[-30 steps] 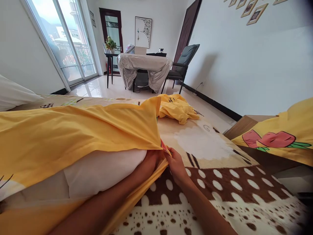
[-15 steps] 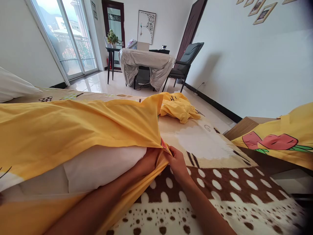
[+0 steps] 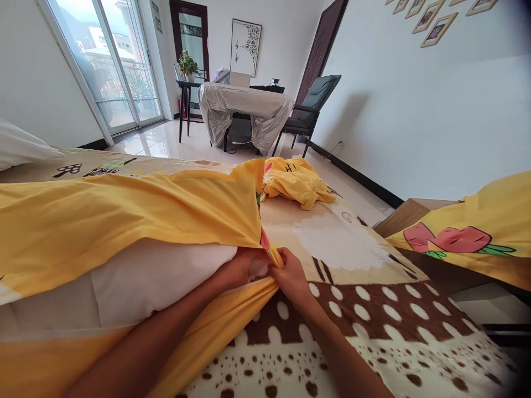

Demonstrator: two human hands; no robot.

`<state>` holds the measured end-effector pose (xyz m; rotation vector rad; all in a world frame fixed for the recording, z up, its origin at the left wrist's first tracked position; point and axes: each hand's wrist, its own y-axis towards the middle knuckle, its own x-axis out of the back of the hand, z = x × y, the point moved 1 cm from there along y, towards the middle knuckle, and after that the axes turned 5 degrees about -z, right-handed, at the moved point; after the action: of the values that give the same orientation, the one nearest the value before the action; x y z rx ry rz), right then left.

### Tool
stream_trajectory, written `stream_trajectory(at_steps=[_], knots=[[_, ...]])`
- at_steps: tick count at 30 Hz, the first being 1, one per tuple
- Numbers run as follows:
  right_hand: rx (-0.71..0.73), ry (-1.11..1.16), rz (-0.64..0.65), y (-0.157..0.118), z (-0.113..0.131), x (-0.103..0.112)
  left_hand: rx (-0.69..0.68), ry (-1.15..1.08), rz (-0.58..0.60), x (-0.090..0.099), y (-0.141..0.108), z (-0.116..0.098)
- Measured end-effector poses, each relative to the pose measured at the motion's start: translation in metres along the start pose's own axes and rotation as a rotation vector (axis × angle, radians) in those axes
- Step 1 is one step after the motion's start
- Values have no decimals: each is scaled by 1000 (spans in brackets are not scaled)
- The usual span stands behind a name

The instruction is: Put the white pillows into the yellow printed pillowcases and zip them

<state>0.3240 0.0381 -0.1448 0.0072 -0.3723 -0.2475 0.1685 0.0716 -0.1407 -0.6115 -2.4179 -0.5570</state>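
A yellow pillowcase (image 3: 186, 207) lies across the bed, partly over a white pillow (image 3: 166, 271) that shows through its long open side. My left hand (image 3: 246, 265) reaches inside the case near its right corner. Its fingers are partly hidden but look closed on a whitish bit of the pillow. Right beside it, my right hand (image 3: 290, 276) pinches the edge of the pillowcase between thumb and fingers at that corner. The pillow's left end runs out of view.
Crumpled yellow cloth (image 3: 298, 182) lies farther back on the patterned blanket (image 3: 344, 243). Another white pillow (image 3: 25, 146) is at far left. Yellow cloth with red prints (image 3: 489, 221) drapes over a wooden cabinet (image 3: 409, 213) on the right. Beyond stand a covered table (image 3: 244, 97) and a chair (image 3: 313, 105).
The hands and the pillowcase corner sit slightly farther left in view. The opening at the corner has widened, and more of my left hand now shows. The right hand keeps its pinch.
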Motion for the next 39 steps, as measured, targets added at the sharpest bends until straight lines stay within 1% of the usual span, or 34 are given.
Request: stream_trajectory(at_steps=[3, 5, 7, 9, 12, 15, 17, 20, 23, 26, 29, 31, 33, 36, 39], knots=[[141, -316, -39, 0, 0, 4, 1, -14, -9, -2, 0, 4], [179, -419, -66, -1, 1, 4, -10, -57, -43, -2, 0, 3], [186, -450, -71, -3, 2, 4, -3, -93, -83, -3, 1, 0], [180, -443, -63, -4, 2, 3, 24, -107, -117, -3, 2, -1], [171, -425, -57, -4, 3, 3, 91, -123, -147, -5, 5, 4], [161, -406, -58, -2, 4, 4, 93, -111, -159, -5, 7, 8], [153, -383, -54, -2, 6, 4, 46, -67, -118, -4, 5, 7], [156, -358, -49, -1, 8, 5, -26, 21, 8, -1, 0, 0], [170, -350, -64, -2, 10, 5, -35, 78, 68, 0, -5, -4], [184, -318, -79, -4, 12, 4, 8, 82, 56, -1, -6, -1], [216, -301, -96, -5, 13, 4, 46, 87, -6, -4, -4, 1], [234, -304, -100, -6, 14, 4, 35, 77, -25, -4, -3, 0], [239, -308, -100, -6, 13, 4, -14, 53, -37, -3, -1, -4], [226, -301, -102, -6, 14, 4, -70, 23, 1, 2, -1, -11], [214, -292, -100, -6, 15, 5, -56, -4, 76, 4, 1, -15]])
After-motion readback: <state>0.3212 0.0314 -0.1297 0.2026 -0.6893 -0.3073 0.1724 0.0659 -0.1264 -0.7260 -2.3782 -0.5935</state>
